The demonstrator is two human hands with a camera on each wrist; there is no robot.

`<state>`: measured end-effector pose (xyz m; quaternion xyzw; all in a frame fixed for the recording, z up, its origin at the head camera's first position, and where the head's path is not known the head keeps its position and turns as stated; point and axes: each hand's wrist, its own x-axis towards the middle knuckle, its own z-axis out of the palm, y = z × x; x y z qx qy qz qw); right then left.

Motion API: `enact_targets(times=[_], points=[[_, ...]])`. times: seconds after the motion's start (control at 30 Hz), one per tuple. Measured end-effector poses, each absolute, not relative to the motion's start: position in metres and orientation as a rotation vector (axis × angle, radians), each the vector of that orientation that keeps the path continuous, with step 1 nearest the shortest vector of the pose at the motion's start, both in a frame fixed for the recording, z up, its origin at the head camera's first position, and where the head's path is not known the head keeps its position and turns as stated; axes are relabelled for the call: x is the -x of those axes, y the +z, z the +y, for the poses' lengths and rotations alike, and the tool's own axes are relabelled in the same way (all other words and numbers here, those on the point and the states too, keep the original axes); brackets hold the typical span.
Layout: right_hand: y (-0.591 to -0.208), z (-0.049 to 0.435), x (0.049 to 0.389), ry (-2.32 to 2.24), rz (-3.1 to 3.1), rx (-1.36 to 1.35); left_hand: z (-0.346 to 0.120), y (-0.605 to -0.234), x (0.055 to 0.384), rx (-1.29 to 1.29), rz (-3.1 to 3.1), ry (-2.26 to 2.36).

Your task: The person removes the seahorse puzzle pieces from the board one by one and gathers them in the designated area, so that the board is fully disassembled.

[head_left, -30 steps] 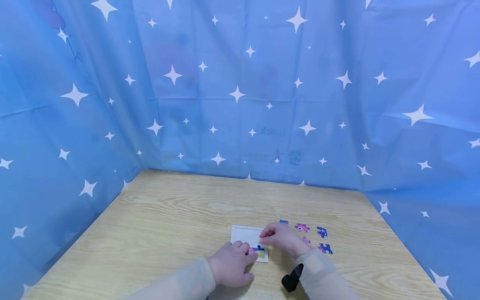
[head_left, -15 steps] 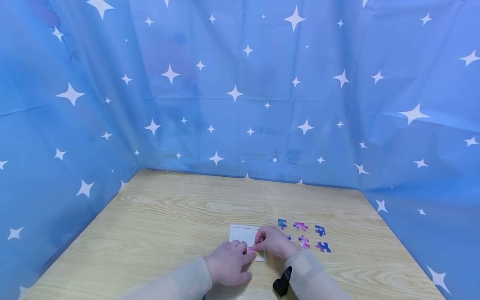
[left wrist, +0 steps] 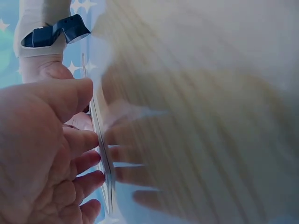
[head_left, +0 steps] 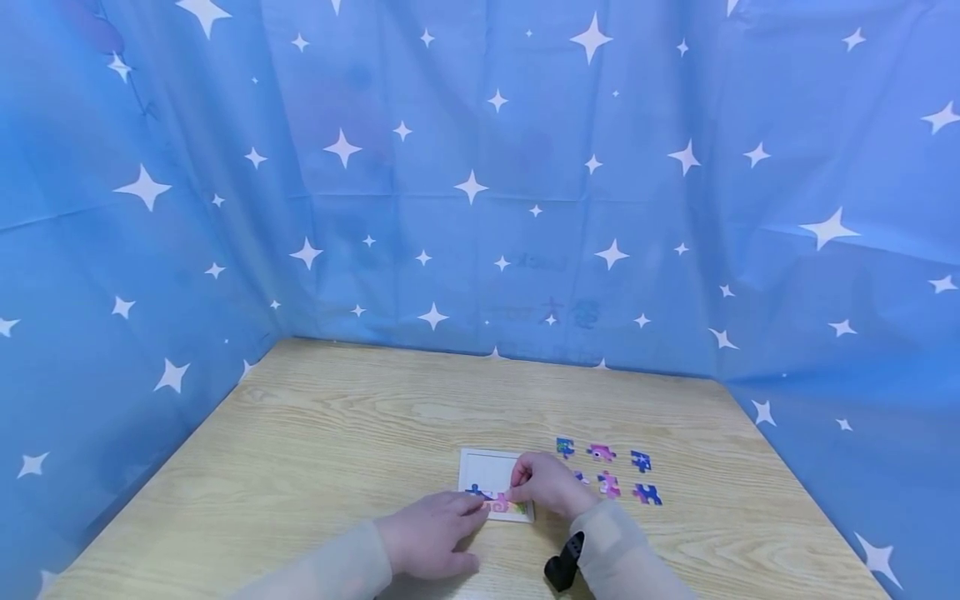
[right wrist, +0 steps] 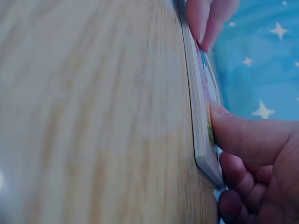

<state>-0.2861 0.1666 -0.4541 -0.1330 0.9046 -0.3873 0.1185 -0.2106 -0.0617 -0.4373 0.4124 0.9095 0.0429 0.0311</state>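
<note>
"What's different from half a second ago?"
"Your left hand (head_left: 431, 533) has slid left and nearer, uncovering a blue piece (head_left: 474, 490) beside pink ones (head_left: 498, 503) in the white tray's (head_left: 487, 471) near part. Its fingers lie straight, thumb apart, gripping nothing."
"And the right hand (head_left: 551, 483)?"
"Yours stays at the tray's right side, thumb on the pieces; I can't tell whether it pinches one. Six loose pieces (head_left: 608, 484) lie farther right, unmoved."
"Any writing?"
"Faint characters (head_left: 587, 314) low on the far curtain (head_left: 420, 158), too pale to read."
</note>
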Motion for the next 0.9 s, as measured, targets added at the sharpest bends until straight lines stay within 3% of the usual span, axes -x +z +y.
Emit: enact_targets(times=[0.23, 0.9], points=[[-0.453, 0.166, 0.286, -1.140, 2.622, 0.356, -0.078, -0.435, 0.204, -1.108, 2.802, 0.173], [-0.443, 0.164, 0.292, -1.022, 2.615, 0.353, -0.081, -0.436, 0.207, -1.058, 2.837, 0.189]])
